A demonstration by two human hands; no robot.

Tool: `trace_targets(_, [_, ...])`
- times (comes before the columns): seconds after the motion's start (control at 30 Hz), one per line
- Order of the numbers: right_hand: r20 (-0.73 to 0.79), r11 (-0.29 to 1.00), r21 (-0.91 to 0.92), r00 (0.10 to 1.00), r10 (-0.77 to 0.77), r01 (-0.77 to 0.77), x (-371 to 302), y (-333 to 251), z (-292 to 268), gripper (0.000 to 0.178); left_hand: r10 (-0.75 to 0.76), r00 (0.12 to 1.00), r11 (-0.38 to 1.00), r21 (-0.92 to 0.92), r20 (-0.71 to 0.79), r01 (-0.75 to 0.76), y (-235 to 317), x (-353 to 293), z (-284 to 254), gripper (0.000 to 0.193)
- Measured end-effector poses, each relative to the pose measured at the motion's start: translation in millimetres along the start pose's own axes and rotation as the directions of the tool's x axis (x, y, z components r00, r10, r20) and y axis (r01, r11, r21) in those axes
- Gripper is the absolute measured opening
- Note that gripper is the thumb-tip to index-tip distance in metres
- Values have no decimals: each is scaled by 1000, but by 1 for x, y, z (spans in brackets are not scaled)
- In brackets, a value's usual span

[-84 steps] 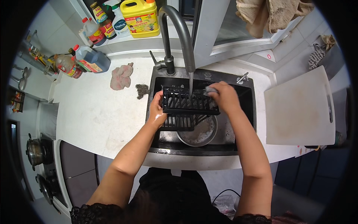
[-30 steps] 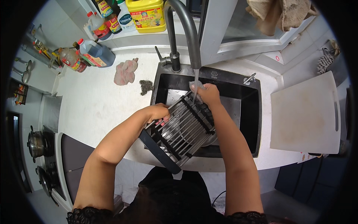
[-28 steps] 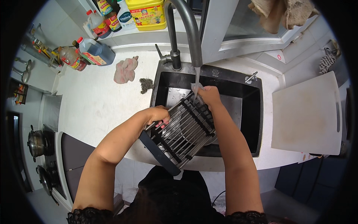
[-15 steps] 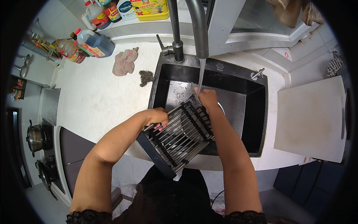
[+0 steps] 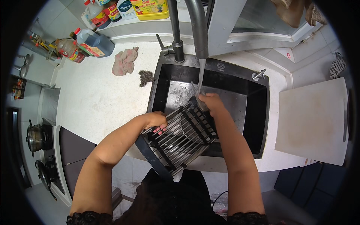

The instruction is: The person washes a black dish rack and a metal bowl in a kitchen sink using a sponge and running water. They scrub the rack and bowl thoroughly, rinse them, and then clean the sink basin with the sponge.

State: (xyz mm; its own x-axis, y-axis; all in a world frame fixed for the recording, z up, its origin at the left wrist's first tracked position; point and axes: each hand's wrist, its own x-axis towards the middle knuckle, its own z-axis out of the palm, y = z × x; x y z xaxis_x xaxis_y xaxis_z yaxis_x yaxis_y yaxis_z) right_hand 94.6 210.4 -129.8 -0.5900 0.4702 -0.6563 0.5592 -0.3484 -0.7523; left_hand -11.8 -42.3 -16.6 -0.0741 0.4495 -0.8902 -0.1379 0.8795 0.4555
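A drain basket of steel bars with black end pieces and cross strips [image 5: 187,129] is tilted over the near left part of the dark sink [image 5: 258,123]. My left hand [image 5: 156,120] is closed round the basket's left side rail. At its far end, my right hand [image 5: 212,103] is closed in the running water [image 5: 201,77] beside the black end piece. Something greyish shows at those fingers, but wet blur hides what it is. The water falls from the tall grey faucet [image 5: 201,41].
Left of the sink lie a steel wool scrubber [image 5: 146,78] and a pinkish rag [image 5: 125,62]. Several bottles, including a dark jug [image 5: 95,44], stand at the back left. A white cutting board [image 5: 311,122] is on the right. Pots [image 5: 36,138] sit far left.
My right hand has shifted slightly nearer and to the right along the basket's far end. The basket has turned a little, with my left hand still on its side.
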Motion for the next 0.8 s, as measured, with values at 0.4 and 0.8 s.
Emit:
trace_targets(0.4, [-49,947,-303,991,-123,102,-55,-42,11,36,7,1000,999,-40,-2,-7,6,2,11,19])
trace_targets(0.8, [-140,880,-466,974,-181,97,-49,-29,6,48,-104,993,990,-88,60,109,1,15,14,30])
